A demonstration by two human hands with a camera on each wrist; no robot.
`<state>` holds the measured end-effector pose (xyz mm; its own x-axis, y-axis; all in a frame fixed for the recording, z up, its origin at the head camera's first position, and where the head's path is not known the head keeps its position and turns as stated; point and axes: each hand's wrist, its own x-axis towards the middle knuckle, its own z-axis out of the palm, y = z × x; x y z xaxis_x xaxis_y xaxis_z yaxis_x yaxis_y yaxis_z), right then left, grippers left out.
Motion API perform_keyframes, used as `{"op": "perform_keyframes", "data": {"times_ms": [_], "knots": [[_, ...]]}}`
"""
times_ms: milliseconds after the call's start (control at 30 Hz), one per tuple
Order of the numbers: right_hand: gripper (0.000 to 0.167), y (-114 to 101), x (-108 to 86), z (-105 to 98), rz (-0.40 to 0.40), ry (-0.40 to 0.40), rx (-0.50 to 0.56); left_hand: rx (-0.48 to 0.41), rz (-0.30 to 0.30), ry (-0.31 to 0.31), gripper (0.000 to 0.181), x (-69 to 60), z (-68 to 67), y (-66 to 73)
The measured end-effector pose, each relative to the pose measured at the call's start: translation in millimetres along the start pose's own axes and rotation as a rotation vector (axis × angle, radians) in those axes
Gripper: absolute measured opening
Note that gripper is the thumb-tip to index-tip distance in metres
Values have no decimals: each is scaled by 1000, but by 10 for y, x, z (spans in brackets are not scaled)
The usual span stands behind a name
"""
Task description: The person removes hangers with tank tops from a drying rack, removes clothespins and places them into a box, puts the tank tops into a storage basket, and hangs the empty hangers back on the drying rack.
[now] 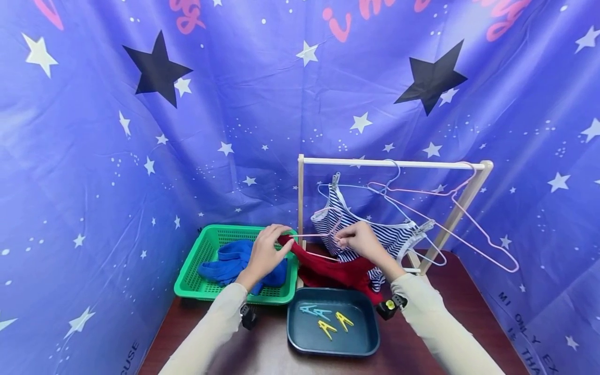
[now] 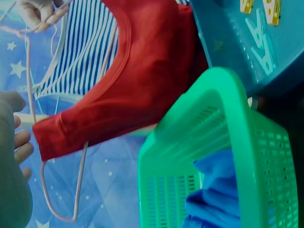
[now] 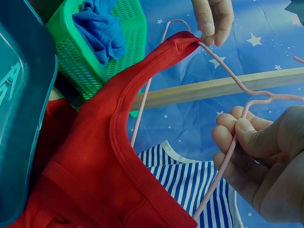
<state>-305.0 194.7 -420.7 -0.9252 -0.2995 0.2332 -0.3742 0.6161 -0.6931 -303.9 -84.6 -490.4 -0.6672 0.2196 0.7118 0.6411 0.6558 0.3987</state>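
Note:
A pink hanger (image 1: 315,235) is pinched near the base of its hook by my right hand (image 1: 360,240), its thumb and fingers on the wire (image 3: 230,154) in the right wrist view. The red garment (image 1: 328,271) hangs with one strap (image 2: 59,135) over an arm of this hanger. Beside that strap is my left hand (image 1: 266,255), fingers extended; the left wrist view shows a small gap between fingers and cloth. Behind the red cloth, a striped top (image 1: 386,234) hangs on a blue hanger (image 1: 358,186), held with grey clips (image 1: 424,227).
The green basket (image 1: 187,265) at left holds blue cloth (image 1: 229,263). A dark tray (image 1: 333,346) in front holds yellow clips (image 1: 326,329) and light blue clips (image 1: 322,313). The rack's white rail (image 1: 347,162) also carries another pink hanger (image 1: 473,216) at right.

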Motion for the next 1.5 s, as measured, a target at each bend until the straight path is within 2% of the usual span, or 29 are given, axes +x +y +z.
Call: {"op": "perform_keyframes", "data": {"times_ms": [133,300,367,467,767,1200,1500], "knots": [[7,9,7,-30,15,-7,7,-31,-85,-105,38,26,-92,-36],[7,6,10,-53,31,-17,25,-115,-229,-220,45,84,-194,-55],[8,0,7,-59,33,-20,30,-154,-278,-249,46,103,-219,-65],[9,-2,5,-66,31,-20,25,-199,-319,-268,45,121,-234,-85],[6,35,4,-47,-4,-13,15,-255,-339,-287,33,147,-238,-58],[9,19,9,-30,28,-26,53,-217,-320,-307,20,169,-228,-38],[10,30,36,-39,11,-34,78,-206,-307,-298,14,163,-226,-53]]}}
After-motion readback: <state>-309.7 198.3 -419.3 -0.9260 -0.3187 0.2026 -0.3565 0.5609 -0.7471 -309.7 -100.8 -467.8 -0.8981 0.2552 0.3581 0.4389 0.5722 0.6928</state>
